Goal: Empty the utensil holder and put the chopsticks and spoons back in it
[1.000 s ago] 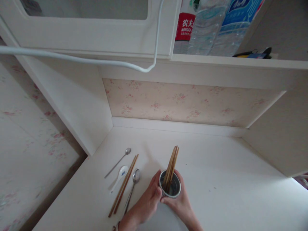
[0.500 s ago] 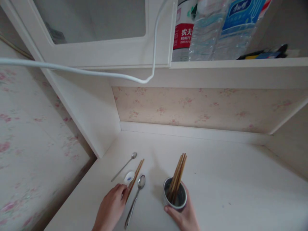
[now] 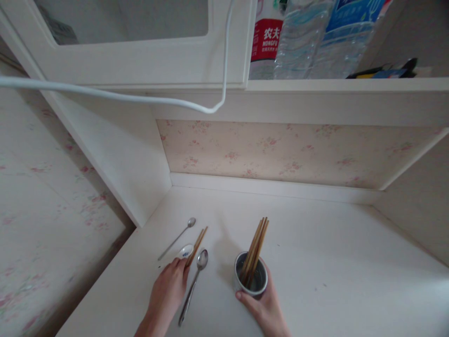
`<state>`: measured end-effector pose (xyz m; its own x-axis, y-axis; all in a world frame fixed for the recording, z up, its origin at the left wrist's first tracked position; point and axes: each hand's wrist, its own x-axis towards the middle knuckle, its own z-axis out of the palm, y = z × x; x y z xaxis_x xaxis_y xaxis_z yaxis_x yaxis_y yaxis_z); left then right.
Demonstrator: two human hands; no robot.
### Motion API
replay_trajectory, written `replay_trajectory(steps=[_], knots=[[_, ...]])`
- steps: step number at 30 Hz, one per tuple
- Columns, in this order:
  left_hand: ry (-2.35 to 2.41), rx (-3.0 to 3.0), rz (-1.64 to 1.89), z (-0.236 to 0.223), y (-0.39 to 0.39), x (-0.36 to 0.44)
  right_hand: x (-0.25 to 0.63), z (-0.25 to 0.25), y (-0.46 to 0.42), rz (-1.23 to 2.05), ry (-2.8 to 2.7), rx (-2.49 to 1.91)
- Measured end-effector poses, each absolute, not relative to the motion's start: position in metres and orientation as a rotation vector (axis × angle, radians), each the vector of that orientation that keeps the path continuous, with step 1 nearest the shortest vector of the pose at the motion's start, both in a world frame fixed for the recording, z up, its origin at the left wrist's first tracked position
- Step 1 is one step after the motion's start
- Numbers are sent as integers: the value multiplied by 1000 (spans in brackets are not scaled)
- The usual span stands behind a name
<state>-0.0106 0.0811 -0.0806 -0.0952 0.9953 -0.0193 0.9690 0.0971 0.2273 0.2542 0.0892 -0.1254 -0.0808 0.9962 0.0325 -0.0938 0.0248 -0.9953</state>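
My left hand (image 3: 170,288) is closed around a pair of wooden chopsticks (image 3: 198,245), whose tips stick out ahead of the fingers; their lower ends are hidden. Just beyond my fingers lies a white spoon (image 3: 185,251) with a blue mark, partly covered by the hand. To its left is a slim metal spoon (image 3: 177,239). A larger metal spoon (image 3: 191,291) rests on the right side of the left hand. My right hand (image 3: 264,302) grips a metal cup (image 3: 237,281) from its near right side. Several wooden chopsticks (image 3: 257,248) lean inside the cup.
All of this is on a white countertop (image 3: 315,243). Overhead, a cabinet (image 3: 140,65) and an open shelf (image 3: 333,85) with plastic bottles (image 3: 301,42) overhang the back. A white cable (image 3: 147,99) hangs across the upper left.
My left hand has shifted forward along the chopsticks, and its fingers now cover their lower part. My right hand stays around the cup. The whole view has shifted slightly.
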Motion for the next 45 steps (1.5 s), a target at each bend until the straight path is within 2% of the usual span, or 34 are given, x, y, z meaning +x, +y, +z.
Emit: replay_trajectory(steps=[15, 20, 25, 31, 35, 39, 45], knots=[[2099, 1795, 118, -88, 106, -20, 253, -122, 90, 1241, -1246, -1083], [2091, 1817, 199, -80, 111, -23, 254, -122, 90, 1238, -1240, -1038], [1953, 1843, 472, -40, 113, -18, 254, -121, 90, 1264, -1249, -1016], [1475, 1641, 953, 30, 112, 17, 253, -118, 88, 1278, -1264, -969], [1258, 1599, 1110, 52, 119, 51, 252, -120, 86, 1259, -1277, -974], [1173, 1650, 1151, 42, 135, 80, 252, -118, 86, 1246, -1294, -961], [1233, 1772, 1005, 1, 143, 102, 251, -112, 87, 1190, -1282, -944]])
